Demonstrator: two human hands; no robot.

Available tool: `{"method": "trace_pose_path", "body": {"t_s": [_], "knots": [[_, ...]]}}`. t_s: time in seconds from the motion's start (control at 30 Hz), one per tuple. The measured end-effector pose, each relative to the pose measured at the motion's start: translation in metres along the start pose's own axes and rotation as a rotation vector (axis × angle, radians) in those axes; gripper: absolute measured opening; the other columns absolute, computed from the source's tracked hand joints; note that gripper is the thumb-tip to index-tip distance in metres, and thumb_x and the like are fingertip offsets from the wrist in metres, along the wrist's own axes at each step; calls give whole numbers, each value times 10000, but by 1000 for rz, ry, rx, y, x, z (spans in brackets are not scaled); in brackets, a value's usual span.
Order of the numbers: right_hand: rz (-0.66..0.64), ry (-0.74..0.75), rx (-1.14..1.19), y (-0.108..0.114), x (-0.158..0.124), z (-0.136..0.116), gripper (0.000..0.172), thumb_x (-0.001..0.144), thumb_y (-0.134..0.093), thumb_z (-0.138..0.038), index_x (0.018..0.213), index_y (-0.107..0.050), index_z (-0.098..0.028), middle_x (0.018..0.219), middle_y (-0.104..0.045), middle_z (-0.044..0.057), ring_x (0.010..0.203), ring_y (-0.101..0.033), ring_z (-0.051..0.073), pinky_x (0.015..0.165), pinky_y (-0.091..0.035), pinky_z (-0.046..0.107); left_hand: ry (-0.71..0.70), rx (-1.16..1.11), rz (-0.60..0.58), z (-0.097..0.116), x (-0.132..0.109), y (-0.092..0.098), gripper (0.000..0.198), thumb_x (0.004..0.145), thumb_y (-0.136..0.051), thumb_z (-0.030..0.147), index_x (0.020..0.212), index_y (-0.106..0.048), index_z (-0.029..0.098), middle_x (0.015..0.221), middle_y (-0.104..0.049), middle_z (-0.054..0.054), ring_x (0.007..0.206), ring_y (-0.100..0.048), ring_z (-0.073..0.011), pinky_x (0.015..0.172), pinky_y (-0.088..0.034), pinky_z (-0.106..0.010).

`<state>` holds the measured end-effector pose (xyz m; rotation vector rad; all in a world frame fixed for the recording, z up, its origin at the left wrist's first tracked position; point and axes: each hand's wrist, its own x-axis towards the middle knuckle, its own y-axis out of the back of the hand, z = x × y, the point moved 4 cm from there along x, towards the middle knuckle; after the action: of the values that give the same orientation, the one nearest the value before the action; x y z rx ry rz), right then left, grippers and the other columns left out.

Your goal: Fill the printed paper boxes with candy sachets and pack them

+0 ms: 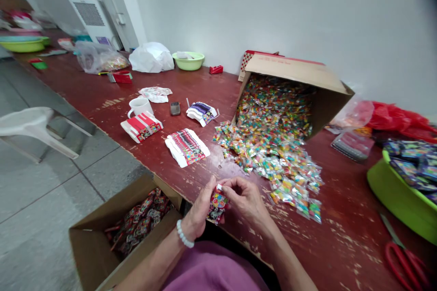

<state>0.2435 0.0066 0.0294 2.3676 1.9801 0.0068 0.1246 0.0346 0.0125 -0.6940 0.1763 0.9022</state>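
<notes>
My left hand (201,204) is closed around a small printed candy box (217,203) with a colourful, dark-patterned face. The thumb and fingers of my right hand (244,195) pinch the white flap at the box's top end. Whether a sweet packet is inside cannot be seen. Just beyond my hands lies a spread of small clear candy packets (283,168), spilling from a tipped cardboard box (327,100). Flat unfolded cartons (187,148) in red and black lie in a stack ahead. Below my left forearm, an open cardboard box (92,250) holds many filled printed packs (146,218).
Red-handled scissors (403,254) and a green basin (392,195) of dark packets are at the right. Ahead stand a red-white carton stack (141,126), a white mug (140,107), purple cartons (202,112) and a small dark device (175,108). A white stool (37,122) stands left.
</notes>
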Motion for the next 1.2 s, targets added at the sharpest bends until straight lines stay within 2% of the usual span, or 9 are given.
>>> {"method": "trace_pose_path", "body": {"t_s": [0.17,0.33,0.47,0.6,0.8,0.9,1.03,1.13,1.2], "knots": [[29,105,-147,1,-1,2,196,874,-650,-355,786,-698,-187,937,-756,61,722,-680,172,601,-535,250,-17,37,27,-2,-1,5,634,868,-519,638,1264,-645,158,728,-713,-64,469,-579,-139,426,-439,-227],[1,64,-170,2,-5,6,205,901,-618,-357,814,-688,-185,903,-751,57,543,-615,127,513,-499,242,-9,118,0,-5,-2,7,614,877,-489,648,1131,-717,137,662,-686,-56,425,-547,-125,402,-413,-223],[-6,203,-267,-2,-11,-8,186,926,-597,-316,807,-695,-212,886,-730,46,743,-659,168,679,-520,272,-12,73,70,-2,-2,12,496,849,-573,564,999,-743,123,602,-650,-29,451,-562,-142,397,-419,-227],[-35,337,-379,-12,-24,-10,129,925,-599,-306,1014,-670,-245,1059,-679,69,984,-634,216,856,-503,344,53,-76,102,-6,4,17,389,816,-595,429,1041,-727,140,731,-721,-43,477,-602,-152,456,-454,-255],[58,387,-900,-32,-34,4,887,607,-846,-297,1388,-436,-214,1436,-482,172,1200,-472,390,963,-398,549,-72,-283,174,-7,13,23,253,749,-720,334,902,-718,133,913,-752,-59,934,-691,-215,845,-517,-282],[56,438,-962,-38,-28,1,839,635,-759,-192,1401,-416,-199,1365,-547,157,1178,-482,367,970,-375,538,-44,-332,161,-5,12,26,298,776,-735,391,919,-693,133,917,-745,-61,969,-681,-214,885,-511,-294],[-9,448,-813,-47,-14,-1,742,603,-757,-217,1298,-497,-191,1218,-590,127,1081,-535,311,919,-436,460,-38,-245,65,2,4,34,350,819,-698,447,967,-671,131,956,-726,-78,959,-672,-217,858,-513,-297],[-126,437,-692,-62,-2,5,797,570,-836,-314,1284,-498,-204,1189,-583,103,1067,-547,291,907,-466,428,-151,-63,91,14,-11,54,360,822,-704,393,1085,-622,160,984,-702,-54,861,-664,-175,760,-513,-258],[-209,454,-634,-73,10,12,901,568,-869,-441,1337,-458,-215,1255,-554,111,1118,-537,293,939,-470,426,-153,83,177,22,-26,80,451,864,-622,470,1211,-546,191,891,-683,-30,706,-639,-160,607,-493,-255]]}}
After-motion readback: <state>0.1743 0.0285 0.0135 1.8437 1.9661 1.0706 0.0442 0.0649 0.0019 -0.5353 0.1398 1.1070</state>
